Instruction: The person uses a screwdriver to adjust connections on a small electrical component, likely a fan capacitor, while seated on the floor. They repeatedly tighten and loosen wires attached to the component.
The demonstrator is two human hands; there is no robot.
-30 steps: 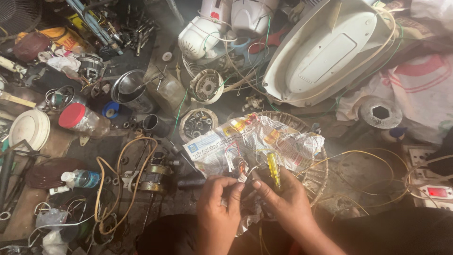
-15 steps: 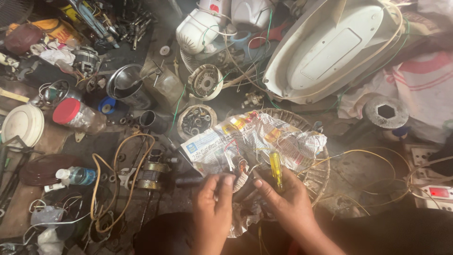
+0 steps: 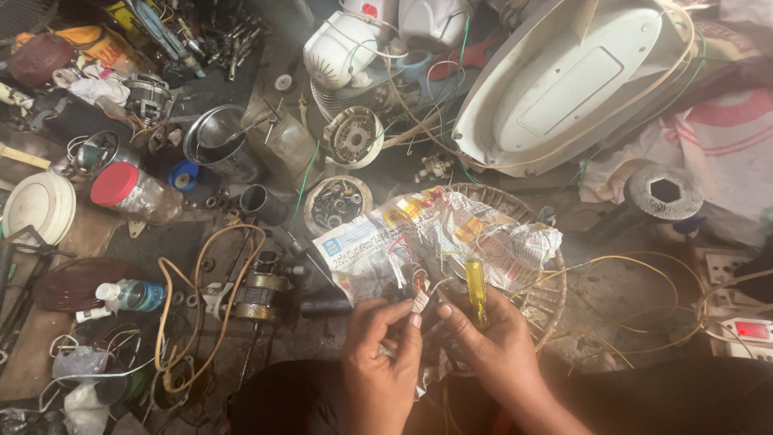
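Both hands meet low in the centre of the head view over a crumpled sheet of newspaper [image 3: 378, 250] that lies on a round wire fan guard [image 3: 547, 294]. My left hand [image 3: 380, 354] pinches thin wires [image 3: 415, 282] with coppery ends between thumb and fingertips. My right hand [image 3: 487, 342] touches the same wires with its fingertips and grips a yellow-handled screwdriver [image 3: 477, 283], which points up and away from me.
A small motor [image 3: 259, 292] with a tan cord lies left of the hands. Further left are a red-lidded jar [image 3: 129, 189], a metal pot [image 3: 216, 145], a bottle [image 3: 133, 294] and a white plate [image 3: 36, 205]. A white fan housing [image 3: 572, 80] fills the upper right. Power strips [image 3: 745, 330] sit at the right edge.
The hands have stayed over the newspaper, working the wires. The fingertips have closed in on the wire ends and the view has shifted slightly.
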